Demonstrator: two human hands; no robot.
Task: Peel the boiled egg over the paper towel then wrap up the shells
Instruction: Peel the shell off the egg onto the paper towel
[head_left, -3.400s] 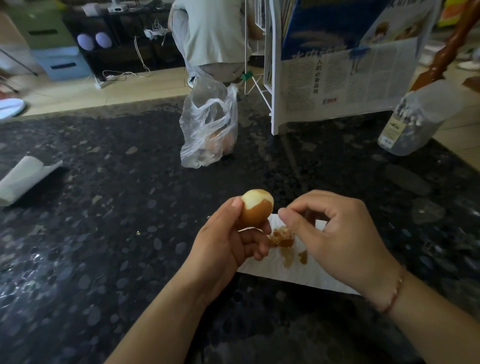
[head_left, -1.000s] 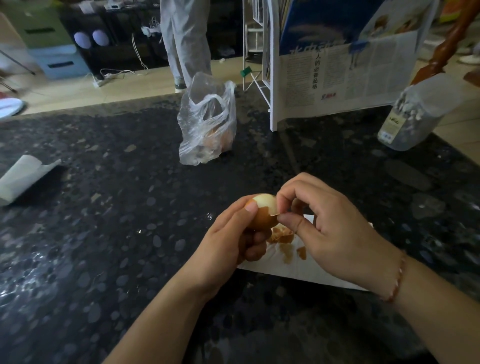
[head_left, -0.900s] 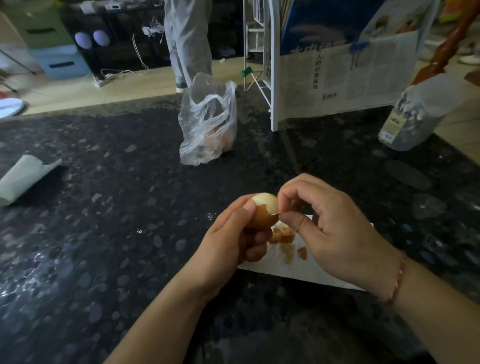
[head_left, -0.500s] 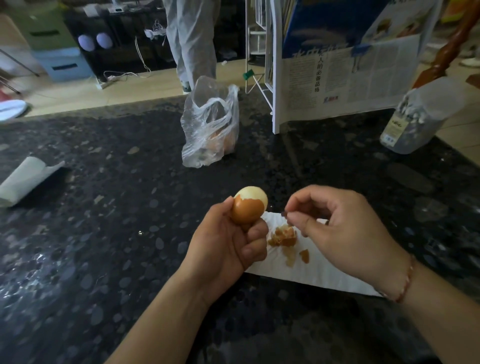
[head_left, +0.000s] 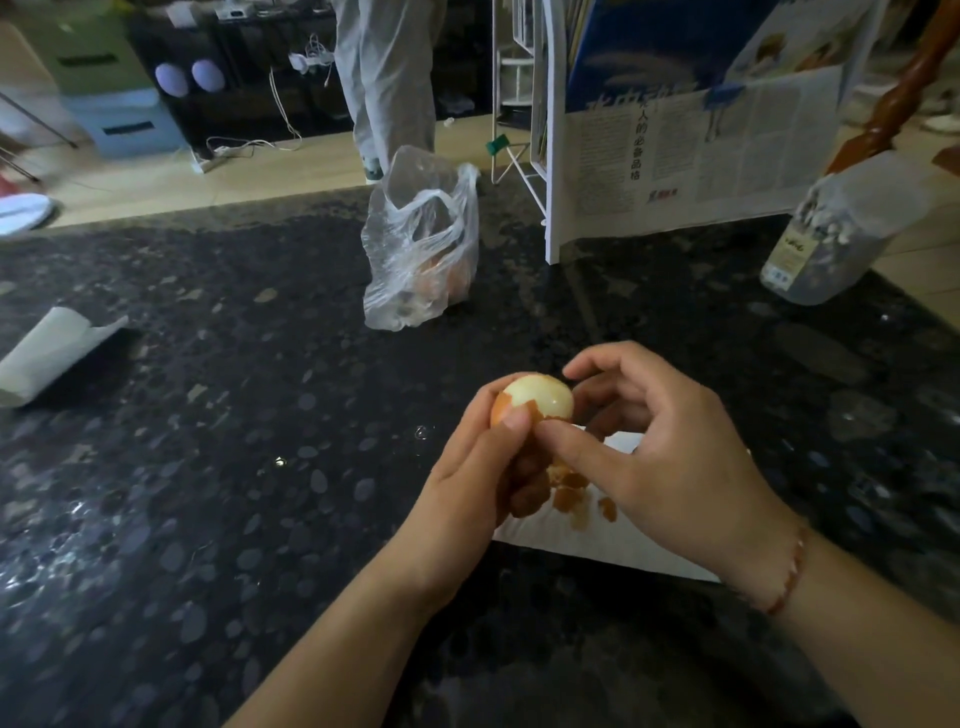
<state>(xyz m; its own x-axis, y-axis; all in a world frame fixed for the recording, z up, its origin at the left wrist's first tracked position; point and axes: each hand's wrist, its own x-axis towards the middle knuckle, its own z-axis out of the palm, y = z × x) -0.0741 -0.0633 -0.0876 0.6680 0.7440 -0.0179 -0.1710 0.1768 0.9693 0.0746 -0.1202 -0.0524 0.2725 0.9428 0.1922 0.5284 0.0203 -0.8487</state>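
- Just right of the frame's centre, a boiled egg (head_left: 537, 399) is held up over a white paper towel (head_left: 613, 540) that lies on the dark speckled countertop (head_left: 218, 467).
- The egg is gripped by the left hand (head_left: 470, 499), whose thumb and curled fingers are wrapped round its lower half; brown shell is left on its left side, while the top is bare and pale.
- The right hand (head_left: 660, 462) is curled beside the egg, its thumb pressed against the edge of the remaining shell and its other fingers bent round the far side.
- Brown shell pieces (head_left: 571, 493) are scattered on the towel below the hands.
- Toward the upper middle, a clear plastic bag (head_left: 421, 260) is stood on the counter.
- At the left edge a folded sheet of paper (head_left: 49, 353) is seen.
- At the upper right, a plastic jar (head_left: 831, 239) and a newspaper (head_left: 691, 150) on a white rack are visible.
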